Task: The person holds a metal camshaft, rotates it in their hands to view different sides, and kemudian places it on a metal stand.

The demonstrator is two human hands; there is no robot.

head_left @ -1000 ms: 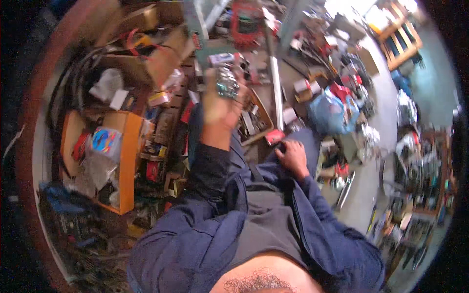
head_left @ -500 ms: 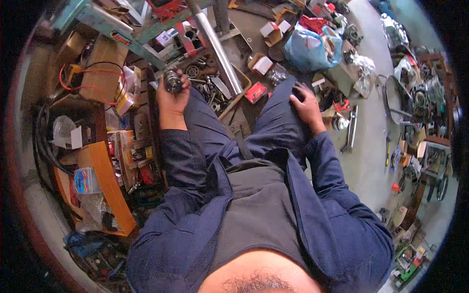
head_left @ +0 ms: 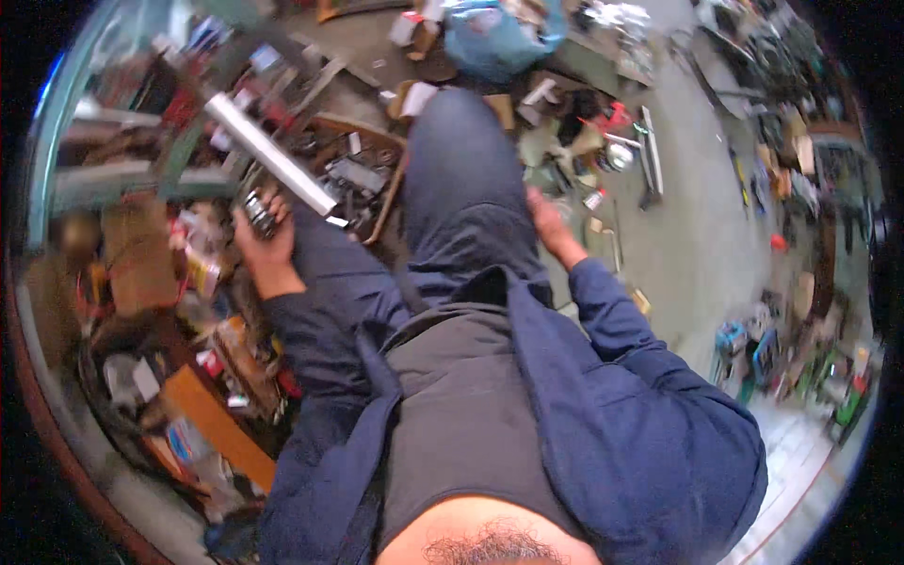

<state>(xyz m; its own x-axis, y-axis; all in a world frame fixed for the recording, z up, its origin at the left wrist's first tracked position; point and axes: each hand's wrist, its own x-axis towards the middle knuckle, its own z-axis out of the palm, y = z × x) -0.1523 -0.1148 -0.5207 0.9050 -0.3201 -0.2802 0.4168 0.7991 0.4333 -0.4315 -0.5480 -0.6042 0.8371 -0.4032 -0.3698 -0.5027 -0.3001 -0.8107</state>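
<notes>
My left hand (head_left: 267,247) is at the left, above my left thigh, with its fingers wrapped round a small dark metal cylindrical part (head_left: 261,215) that has shiny ringed edges. Motion blur hides the part's finer detail. Just beyond it, a bright metal bar (head_left: 273,155) slants above a shallow tray (head_left: 394,188) of loose metal parts. My right hand (head_left: 556,231) lies flat against the outer side of my raised right knee. Nothing shows in it, and its fingers are partly hidden by the leg.
A blue plastic bag (head_left: 499,45) stands ahead with small boxes near it. Cardboard (head_left: 141,250) and an orange-brown board (head_left: 221,428) crowd the left side. To the right, a long metal tool (head_left: 652,155) lies on the grey floor among scattered parts.
The view has swung to the right, so the surroundings sit farther left. My right knee has risen, and my right hand has slipped from its top to its outer side. My left hand keeps the metal part.
</notes>
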